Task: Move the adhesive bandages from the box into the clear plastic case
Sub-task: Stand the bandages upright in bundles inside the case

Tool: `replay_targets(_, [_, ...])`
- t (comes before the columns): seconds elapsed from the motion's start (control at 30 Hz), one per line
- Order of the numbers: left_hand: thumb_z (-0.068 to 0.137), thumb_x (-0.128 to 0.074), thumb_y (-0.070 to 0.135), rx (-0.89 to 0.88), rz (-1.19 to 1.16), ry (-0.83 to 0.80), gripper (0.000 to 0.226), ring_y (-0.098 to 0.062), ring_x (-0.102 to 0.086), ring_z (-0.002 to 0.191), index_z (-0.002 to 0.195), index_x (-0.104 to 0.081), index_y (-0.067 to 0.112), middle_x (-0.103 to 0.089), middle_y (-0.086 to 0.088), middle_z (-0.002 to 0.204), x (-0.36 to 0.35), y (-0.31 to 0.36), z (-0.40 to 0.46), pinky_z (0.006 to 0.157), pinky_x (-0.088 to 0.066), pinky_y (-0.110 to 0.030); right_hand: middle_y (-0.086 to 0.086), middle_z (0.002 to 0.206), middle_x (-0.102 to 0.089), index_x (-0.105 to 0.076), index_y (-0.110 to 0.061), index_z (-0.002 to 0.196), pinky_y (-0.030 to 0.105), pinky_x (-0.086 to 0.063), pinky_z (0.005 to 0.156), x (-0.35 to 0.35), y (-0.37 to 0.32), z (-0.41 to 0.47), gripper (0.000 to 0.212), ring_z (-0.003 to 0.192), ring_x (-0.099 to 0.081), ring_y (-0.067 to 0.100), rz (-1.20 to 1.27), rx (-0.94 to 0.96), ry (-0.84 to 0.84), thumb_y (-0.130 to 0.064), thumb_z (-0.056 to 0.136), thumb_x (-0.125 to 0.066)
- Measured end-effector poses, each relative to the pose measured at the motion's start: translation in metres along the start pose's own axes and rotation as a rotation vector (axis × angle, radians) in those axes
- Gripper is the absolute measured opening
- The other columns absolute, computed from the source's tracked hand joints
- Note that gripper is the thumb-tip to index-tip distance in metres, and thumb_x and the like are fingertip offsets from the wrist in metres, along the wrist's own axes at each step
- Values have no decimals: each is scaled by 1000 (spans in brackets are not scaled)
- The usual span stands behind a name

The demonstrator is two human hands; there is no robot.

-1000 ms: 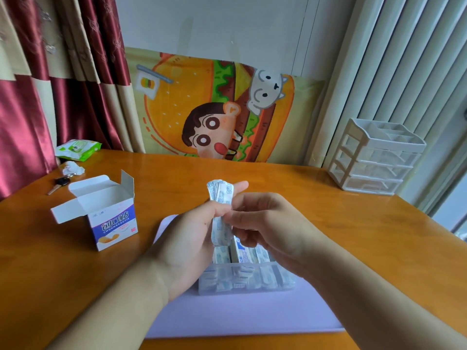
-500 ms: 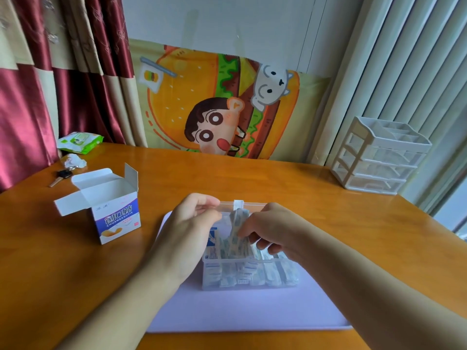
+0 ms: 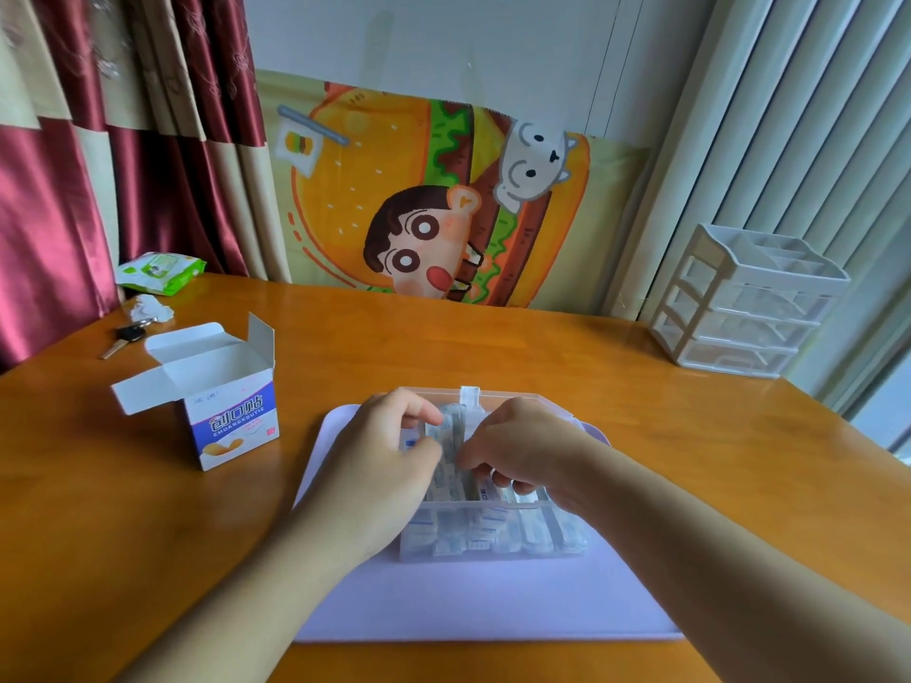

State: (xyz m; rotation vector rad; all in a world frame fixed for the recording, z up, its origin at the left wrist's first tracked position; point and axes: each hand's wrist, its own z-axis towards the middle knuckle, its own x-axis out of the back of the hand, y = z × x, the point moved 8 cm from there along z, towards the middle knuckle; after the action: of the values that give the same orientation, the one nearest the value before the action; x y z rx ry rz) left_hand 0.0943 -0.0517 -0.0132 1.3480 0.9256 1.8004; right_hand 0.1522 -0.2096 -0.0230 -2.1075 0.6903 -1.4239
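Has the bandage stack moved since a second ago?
Yes. The bandage stack has come down from above the clear case into it, gripped by both hands.

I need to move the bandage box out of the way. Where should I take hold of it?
Grip the bandage box across its two side walls, below the flaps, coming down from above and in front. It stands upright on the table with its flaps spread open, so the top gives no firm hold; the flat lower walls do. This is a judgement.
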Motion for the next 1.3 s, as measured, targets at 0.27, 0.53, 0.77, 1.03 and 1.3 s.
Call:
replay_targets(0.27, [93, -63, 19, -97, 410, 96, 13, -6, -33, 116, 105, -66, 24, -47, 12, 128, -3, 0, 0, 88, -27, -15, 2, 73, -64, -77, -6, 92, 25, -40, 55, 2, -2, 5, 31, 63, -53, 15, 25, 61, 106, -34, 80, -84])
replay_targets(0.53, [98, -53, 18, -46, 461, 30, 25, -14, -29, 133, 103, -77, 26, -46, 8, 145, -9, -1, 2, 98, -31, -25, 6, 66, -52, -72, 5, 89, 30, -36, 56, 3, -5, 5, 35, 61, -44, 20, 85, 157, 192, -24, 77, -88])
replay_targets(0.77, [97, -56, 19, -74, 414, 43, 26, -12, -31, 131, 111, -76, 27, -49, 9, 141, -6, -4, 1, 97, -28, -21, 7, 78, -53, -66, 12, 107, 29, -36, 60, 6, -2, 2, 47, 70, -45, 21, 133, 135, 161, -16, 77, -89])
replay_targets(1.03, [97, -51, 14, -72, 431, 26, 34, -17, -29, 139, 111, -77, 30, -46, 5, 148, -8, -9, 0, 109, -34, -31, 1, 66, -55, -73, -6, 80, 18, -30, 43, 9, -3, -1, 22, 56, -44, 15, -17, 112, 137, -25, 80, -85])
replay_targets(1.3, [96, -50, 17, -97, 462, 3, 36, -15, -29, 139, 115, -74, 36, -47, 8, 148, -4, -5, 0, 116, -29, -33, 4, 69, -48, -75, 0, 95, 23, -26, 47, 5, -3, 5, 23, 62, -39, 19, -26, 110, 130, -20, 82, -78])
